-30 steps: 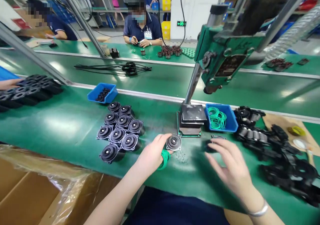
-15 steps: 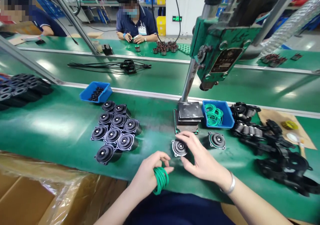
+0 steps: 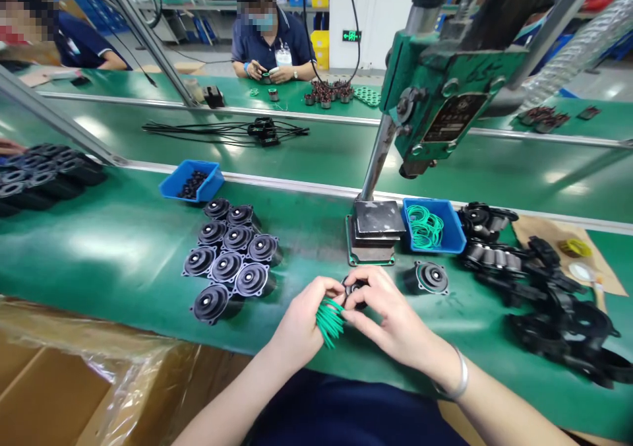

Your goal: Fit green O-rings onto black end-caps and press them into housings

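Observation:
My left hand (image 3: 309,311) is closed round a bundle of thin green rubber rings (image 3: 330,324). Its fingertips meet those of my right hand (image 3: 383,304). Thumb and index finger of the right hand pinch at the bundle's edge, on a ring as far as it shows; the exact contact is partly hidden. Directly behind the fingers stands a black round motor housing (image 3: 357,294), mostly covered by them. To its right, another black housing (image 3: 431,278) has a green ring around its stepped top.
Several black housings (image 3: 227,266) stand grouped at left. A blue bin of green rings (image 3: 461,241) sits beside the green press (image 3: 440,96). Black parts (image 3: 583,320) lie at right; a blue bin (image 3: 165,192) holds small black pieces. A co-worker (image 3: 271,43) sits opposite.
My left hand has moved up and right with the rings, meeting my right hand. The right fingers have drawn together over the housing, covering more of it.

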Demonstrator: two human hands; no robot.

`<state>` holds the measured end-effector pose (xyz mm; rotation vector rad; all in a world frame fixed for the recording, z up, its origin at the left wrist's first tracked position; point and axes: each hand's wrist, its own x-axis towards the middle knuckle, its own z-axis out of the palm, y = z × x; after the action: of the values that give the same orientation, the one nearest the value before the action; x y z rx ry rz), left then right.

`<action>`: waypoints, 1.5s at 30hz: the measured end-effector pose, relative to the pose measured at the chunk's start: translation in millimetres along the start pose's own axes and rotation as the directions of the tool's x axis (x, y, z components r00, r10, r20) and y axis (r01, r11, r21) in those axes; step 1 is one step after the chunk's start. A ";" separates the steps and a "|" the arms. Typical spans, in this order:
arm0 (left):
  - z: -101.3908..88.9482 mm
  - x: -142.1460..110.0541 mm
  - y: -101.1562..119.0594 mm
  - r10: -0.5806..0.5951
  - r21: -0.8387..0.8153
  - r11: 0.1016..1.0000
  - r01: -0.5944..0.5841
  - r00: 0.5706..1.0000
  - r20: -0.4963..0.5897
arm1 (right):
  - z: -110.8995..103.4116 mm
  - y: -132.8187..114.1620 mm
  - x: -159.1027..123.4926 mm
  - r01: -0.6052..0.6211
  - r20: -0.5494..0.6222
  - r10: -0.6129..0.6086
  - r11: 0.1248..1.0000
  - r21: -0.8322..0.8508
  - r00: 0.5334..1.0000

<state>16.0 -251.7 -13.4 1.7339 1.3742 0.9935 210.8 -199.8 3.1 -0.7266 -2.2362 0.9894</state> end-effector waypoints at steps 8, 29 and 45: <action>-7.9 -2.7 -8.7 0.393 0.022 0.916 -0.400 0.907 0.149 | -15.6 1.5 -10.3 -0.086 -0.009 0.091 0.961 0.262 0.996; 33.1 -0.4 -42.3 0.108 0.118 0.987 -0.105 0.994 -0.014 | -26.8 39.0 -19.3 0.058 0.144 -0.012 0.948 -0.314 0.989; -7.4 26.3 -47.6 0.370 0.153 0.904 -0.400 0.910 0.188 | -19.3 48.7 -21.5 0.048 0.030 -0.043 0.979 -0.196 0.999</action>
<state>-7.8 -216.4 -48.0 2.2385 1.0732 0.9302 250.5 -177.3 -30.3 -0.7480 -2.3854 0.7664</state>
